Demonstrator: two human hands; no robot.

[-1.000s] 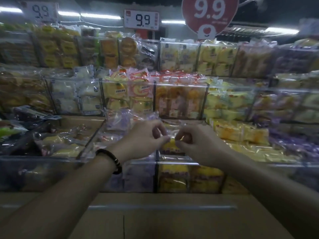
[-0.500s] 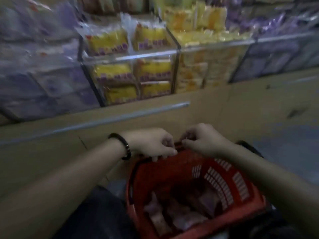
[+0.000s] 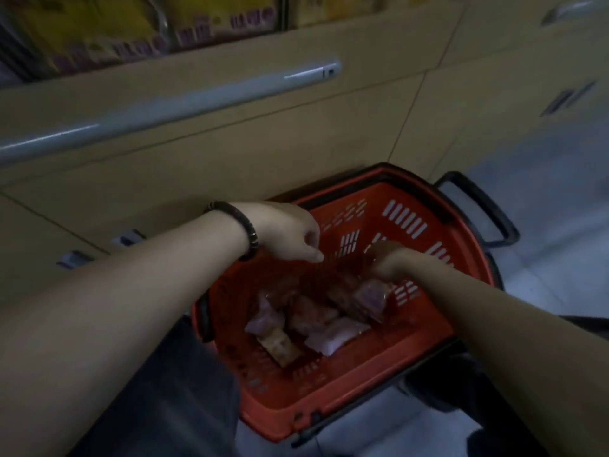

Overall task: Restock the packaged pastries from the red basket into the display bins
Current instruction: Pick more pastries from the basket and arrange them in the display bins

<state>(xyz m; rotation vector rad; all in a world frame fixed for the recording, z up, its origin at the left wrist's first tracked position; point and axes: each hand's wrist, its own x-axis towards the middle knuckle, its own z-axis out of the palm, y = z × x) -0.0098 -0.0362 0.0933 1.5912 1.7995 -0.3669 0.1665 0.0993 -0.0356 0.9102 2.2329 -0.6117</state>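
The red basket [image 3: 359, 402] stands on the floor right below me, against the cabinet. Several packaged pastries [image 3: 298, 328] lie on its bottom, pinkish and purple in clear wrap. My left hand [image 3: 290, 237], a dark bracelet on its wrist, hovers over the basket's far left rim with its fingers loosely curled and nothing in them. My right hand [image 3: 387, 258] reaches down inside the basket and grips the top of a purple pastry packet [image 3: 369, 298], which stands on edge under it. The lowest display bins [image 3: 99, 31], with yellow packets, show at the top left.
A beige cabinet front [image 3: 296, 143] with a long pale handle bar [image 3: 197, 97] rises just behind the basket. The basket's black carry handle [image 3: 478, 206] sticks out to the right. My dark trouser leg [image 3: 164, 390] is left of the basket. Grey floor tiles lie to the right.
My view swung down from the bins to the basket. Both hands left the bin, passed the basket's rim and dropped in; the right one now has a purple packet.
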